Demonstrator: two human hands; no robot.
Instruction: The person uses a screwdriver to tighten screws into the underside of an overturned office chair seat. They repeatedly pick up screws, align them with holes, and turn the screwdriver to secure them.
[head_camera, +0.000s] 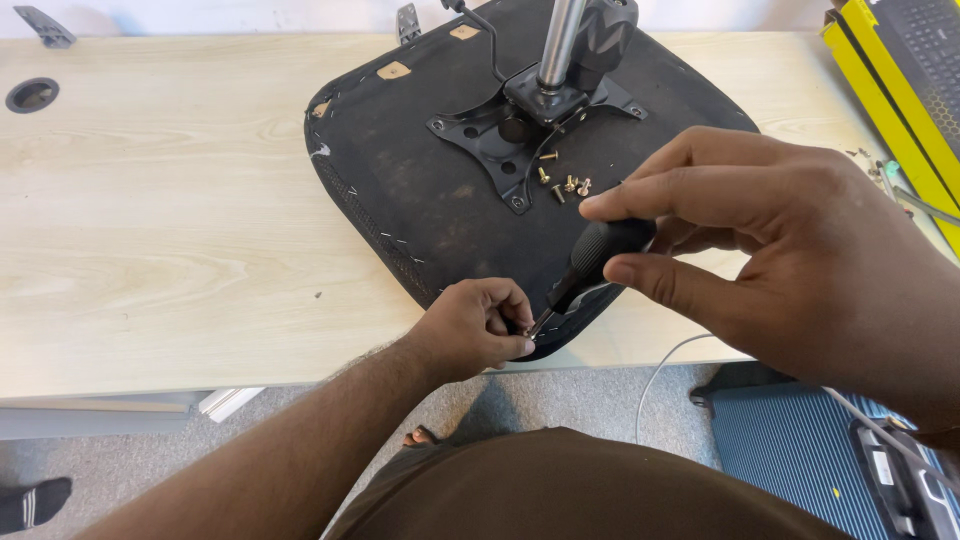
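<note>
An upturned black office chair seat (430, 190) lies on a light wooden table (160, 230), its metal bracket and chrome column (558, 45) pointing up. My right hand (790, 250) grips the black handle of a screwdriver (590, 262), tip angled down to the seat's near edge. My left hand (478, 325) pinches something small at that tip, too small to identify. Several brass screws (565, 185) lie loose on the seat beside the bracket.
A yellow and black box (900, 90) sits at the table's right edge with small loose parts beside it. A round cable hole (32, 95) is at the far left. Below the table: a blue ribbed case (800, 450), a white cable, grey carpet.
</note>
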